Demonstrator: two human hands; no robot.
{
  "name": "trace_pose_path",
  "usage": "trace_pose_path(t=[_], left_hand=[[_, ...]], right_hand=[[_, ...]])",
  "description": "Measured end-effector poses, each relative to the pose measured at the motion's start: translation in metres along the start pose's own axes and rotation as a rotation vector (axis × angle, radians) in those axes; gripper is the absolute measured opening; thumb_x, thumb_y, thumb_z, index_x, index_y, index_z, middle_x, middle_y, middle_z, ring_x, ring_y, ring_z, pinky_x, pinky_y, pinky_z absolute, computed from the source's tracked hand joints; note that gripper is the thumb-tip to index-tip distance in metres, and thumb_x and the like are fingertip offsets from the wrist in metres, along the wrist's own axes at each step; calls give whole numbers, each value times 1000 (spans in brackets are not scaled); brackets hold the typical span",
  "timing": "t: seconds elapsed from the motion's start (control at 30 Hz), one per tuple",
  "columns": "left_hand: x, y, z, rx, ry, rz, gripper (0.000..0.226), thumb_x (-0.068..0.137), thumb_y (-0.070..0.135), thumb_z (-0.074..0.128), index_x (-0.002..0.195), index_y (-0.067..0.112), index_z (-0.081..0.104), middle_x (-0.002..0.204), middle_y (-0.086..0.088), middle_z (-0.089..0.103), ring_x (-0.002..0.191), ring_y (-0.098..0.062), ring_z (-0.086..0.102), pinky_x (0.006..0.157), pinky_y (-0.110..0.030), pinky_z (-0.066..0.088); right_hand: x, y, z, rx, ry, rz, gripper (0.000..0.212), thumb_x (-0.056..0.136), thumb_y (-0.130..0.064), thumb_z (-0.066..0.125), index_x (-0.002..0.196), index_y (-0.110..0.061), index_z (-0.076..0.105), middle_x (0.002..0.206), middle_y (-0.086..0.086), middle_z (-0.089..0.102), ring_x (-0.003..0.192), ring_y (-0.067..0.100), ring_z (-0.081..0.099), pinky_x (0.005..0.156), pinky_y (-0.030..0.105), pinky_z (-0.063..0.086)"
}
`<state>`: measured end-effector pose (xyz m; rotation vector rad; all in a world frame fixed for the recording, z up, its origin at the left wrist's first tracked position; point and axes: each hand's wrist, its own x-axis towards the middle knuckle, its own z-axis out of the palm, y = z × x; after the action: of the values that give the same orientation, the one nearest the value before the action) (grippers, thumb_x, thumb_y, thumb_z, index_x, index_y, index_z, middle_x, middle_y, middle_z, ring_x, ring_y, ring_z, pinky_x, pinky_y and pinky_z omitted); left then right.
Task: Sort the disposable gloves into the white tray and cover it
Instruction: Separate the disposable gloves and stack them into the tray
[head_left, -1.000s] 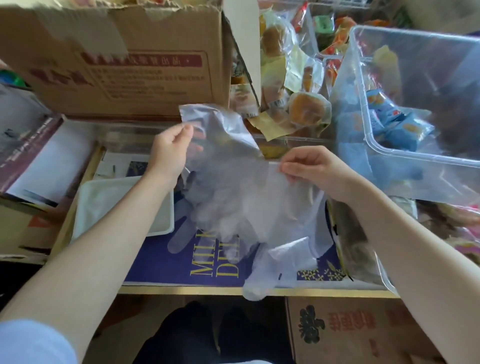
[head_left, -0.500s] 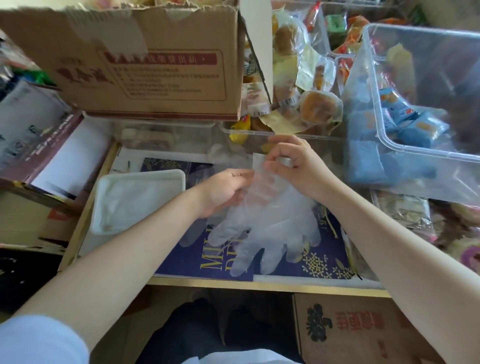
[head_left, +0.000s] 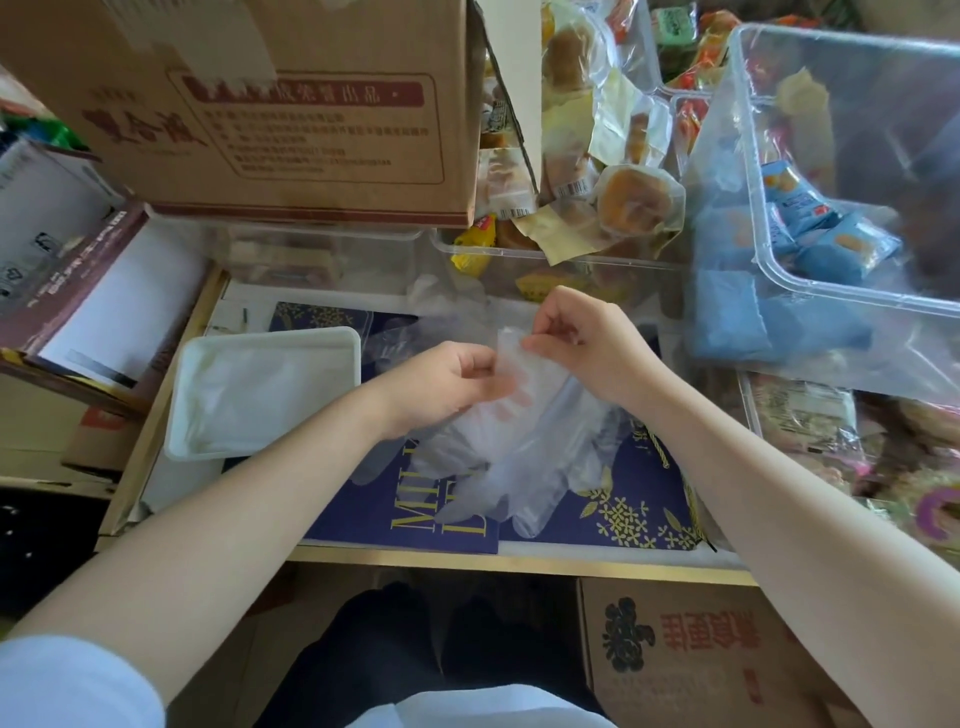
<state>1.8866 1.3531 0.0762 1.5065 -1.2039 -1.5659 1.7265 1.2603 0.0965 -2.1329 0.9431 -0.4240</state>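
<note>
I hold a clear disposable glove (head_left: 511, 441) by its cuff, above the blue printed surface (head_left: 613, 514). My left hand (head_left: 441, 387) grips the cuff with curled fingers; my right hand (head_left: 582, 338) pinches its upper edge between thumb and fingertips. The glove's fingers hang toward me. The step in hand appears to be straightening the glove. The white tray (head_left: 265, 389) sits just left of my left hand, uncovered. Next, I judge, the glove must travel left and lie flat inside the tray without bunching.

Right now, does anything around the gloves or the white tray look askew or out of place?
The white tray sits slightly skewed on the blue surface. The gloves hang bunched between the left hand and right hand, not in it. No lid is identifiable.
</note>
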Motion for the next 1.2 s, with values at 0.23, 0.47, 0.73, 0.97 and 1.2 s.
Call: trace_pose_path(t=[0.23, 0.47, 0.73, 0.97, 1.2], left_hand=[[6, -1, -7, 195, 138, 70, 15, 80, -5, 64, 90, 6, 67, 84, -7, 71, 78, -10, 63, 79, -25, 48], [-8, -7, -23, 297, 141, 73, 17, 82, 7, 69, 81, 23, 63, 86, -6, 70, 78, -14, 62, 77, -32, 48], [-35, -31, -66, 604, 8, -221, 7, 80, 22, 72, 84, 19, 67, 86, 3, 70, 81, -12, 64, 74, -24, 48], [-32, -14, -51, 405, 252, 129, 7, 89, 21, 62, 83, 16, 62, 79, 3, 67, 75, -10, 60, 72, -25, 44], [-36, -34, -98, 484, 372, 31, 17, 94, 19, 51, 79, 24, 56, 67, 11, 54, 61, -3, 47, 57, -20, 36]], right_hand=[[4, -4, 7, -50, -196, 63, 45, 77, -27, 74, 116, -10, 59, 76, -3, 55, 66, 13, 48, 61, 22, 36], [8, -9, 4, -134, -279, 111, 34, 84, -26, 67, 70, 2, 53, 62, 9, 49, 55, 14, 39, 50, 23, 26], [11, -23, 22, -112, -305, 122, 39, 83, -21, 69, 55, -30, 43, 59, -14, 48, 52, -1, 42, 49, 8, 35], [22, -39, 54, -19, -251, 97, 22, 84, -25, 68, 82, -3, 67, 57, -8, 52, 45, 5, 42, 46, 14, 32], [9, -10, 66, 327, -569, 368, 16, 83, -10, 67, 68, -13, 63, 57, -5, 59, 53, 5, 46, 55, 16, 37]])
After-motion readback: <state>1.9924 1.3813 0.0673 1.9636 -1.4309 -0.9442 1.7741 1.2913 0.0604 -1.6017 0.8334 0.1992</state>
